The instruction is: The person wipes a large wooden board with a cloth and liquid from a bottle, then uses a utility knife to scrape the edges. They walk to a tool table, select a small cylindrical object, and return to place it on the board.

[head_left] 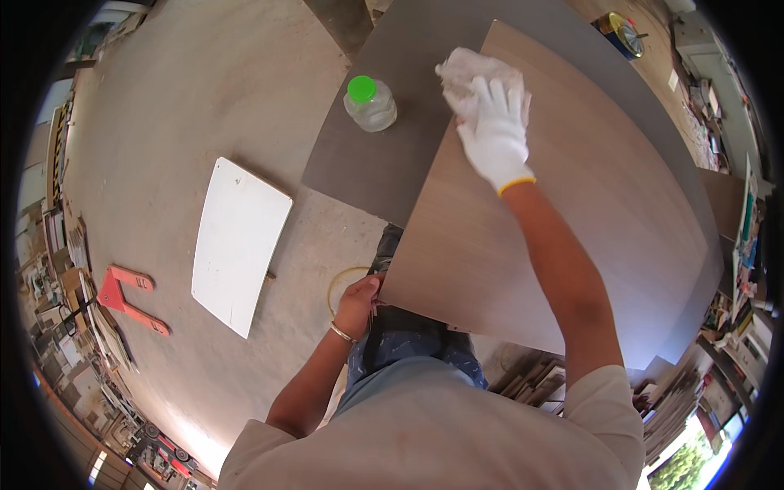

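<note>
While right hand (496, 135) touches crumpled cloth (467, 69), panel (486, 241) looks smooth.

Workshop, pallet jack (116, 300), stacked boards (535, 380), concrete floor (196, 106)

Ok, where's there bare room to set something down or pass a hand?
The brown panel is bare right of the right forearm, out to its curved edge. The dark board is bare below the jar, left of the panel. Crowded: the panel's far left edge, with cloth under the gloved right hand; the left hand is by its near corner.
</note>
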Tool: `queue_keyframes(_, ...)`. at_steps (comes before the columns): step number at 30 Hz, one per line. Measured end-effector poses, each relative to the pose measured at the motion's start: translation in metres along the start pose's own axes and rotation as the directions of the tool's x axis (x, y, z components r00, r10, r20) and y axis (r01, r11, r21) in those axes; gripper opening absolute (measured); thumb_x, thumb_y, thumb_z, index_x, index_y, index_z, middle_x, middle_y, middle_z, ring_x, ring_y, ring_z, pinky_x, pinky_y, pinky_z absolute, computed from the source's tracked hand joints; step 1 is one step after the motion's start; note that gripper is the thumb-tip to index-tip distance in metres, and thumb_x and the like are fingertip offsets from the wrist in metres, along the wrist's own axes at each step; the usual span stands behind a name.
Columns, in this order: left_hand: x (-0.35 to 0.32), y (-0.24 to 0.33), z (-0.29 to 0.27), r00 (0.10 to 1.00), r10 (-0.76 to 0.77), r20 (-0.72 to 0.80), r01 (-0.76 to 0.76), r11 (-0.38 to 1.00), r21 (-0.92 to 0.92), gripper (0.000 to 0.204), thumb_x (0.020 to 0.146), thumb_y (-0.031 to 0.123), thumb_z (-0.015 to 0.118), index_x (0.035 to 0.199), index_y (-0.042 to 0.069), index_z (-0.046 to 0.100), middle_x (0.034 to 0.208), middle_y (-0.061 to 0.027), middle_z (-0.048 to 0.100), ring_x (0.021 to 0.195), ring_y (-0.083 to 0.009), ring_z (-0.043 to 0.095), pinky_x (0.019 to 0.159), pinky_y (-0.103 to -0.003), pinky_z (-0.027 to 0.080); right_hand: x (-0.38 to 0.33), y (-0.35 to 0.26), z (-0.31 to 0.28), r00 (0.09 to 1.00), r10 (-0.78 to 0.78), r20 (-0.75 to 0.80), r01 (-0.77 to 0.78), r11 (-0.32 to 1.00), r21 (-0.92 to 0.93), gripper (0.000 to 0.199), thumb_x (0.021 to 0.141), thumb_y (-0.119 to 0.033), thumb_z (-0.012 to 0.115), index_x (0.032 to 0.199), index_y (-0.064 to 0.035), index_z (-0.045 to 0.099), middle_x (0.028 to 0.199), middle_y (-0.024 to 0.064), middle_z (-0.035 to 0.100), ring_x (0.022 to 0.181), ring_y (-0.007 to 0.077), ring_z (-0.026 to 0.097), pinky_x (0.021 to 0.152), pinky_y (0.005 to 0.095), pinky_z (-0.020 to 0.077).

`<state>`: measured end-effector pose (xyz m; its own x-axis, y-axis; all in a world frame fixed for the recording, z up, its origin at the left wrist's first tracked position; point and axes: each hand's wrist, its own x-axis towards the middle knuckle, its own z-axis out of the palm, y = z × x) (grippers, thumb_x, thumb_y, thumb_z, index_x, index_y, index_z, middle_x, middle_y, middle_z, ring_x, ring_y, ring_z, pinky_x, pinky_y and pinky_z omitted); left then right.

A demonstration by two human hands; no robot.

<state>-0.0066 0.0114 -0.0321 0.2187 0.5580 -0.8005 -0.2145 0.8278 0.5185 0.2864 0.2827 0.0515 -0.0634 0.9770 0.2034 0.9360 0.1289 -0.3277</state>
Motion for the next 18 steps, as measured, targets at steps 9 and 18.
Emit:
queue_keyframes(9, -0.051, -0.008, -0.002, 1.0, 0.024, 0.021, -0.016, 0.942, -0.336, 0.059, 0.108, 0.042, 0.036, 0.135, -0.006, 0.057, 0.12, -0.0147, 0.071, 0.111, -0.0268, 0.065, 0.098, -0.044, 0.049, -0.111, -0.065, -0.013, 0.894, -0.419, 0.157, 0.372, 0.892, 0.257, 0.036, 0.079, -0.024, 0.072, 0.11, -0.0114, 0.057, 0.119, 0.0124, 0.054, 0.121, 0.0366, 0.046, 0.107, 0.0503, 0.0356)
queue_keyframes(18, -0.035, 0.017, -0.003, 0.985, 0.129, -0.112, -0.085, 0.939, 0.333, 0.039, 0.1, 0.027, 0.06, 0.121, -0.005, 0.07, 0.103, -0.0111, 0.075, 0.093, -0.0175, 0.068, 0.089, -0.033, 0.052, -0.142, -0.073, -0.018, 0.799, -0.576, 0.173, 0.462, 0.771, 0.438, 0.038, 0.078, -0.025, 0.071, 0.112, -0.0154, 0.058, 0.123, 0.0133, 0.052, 0.125, 0.0383, 0.044, 0.112, 0.0565, 0.0312)
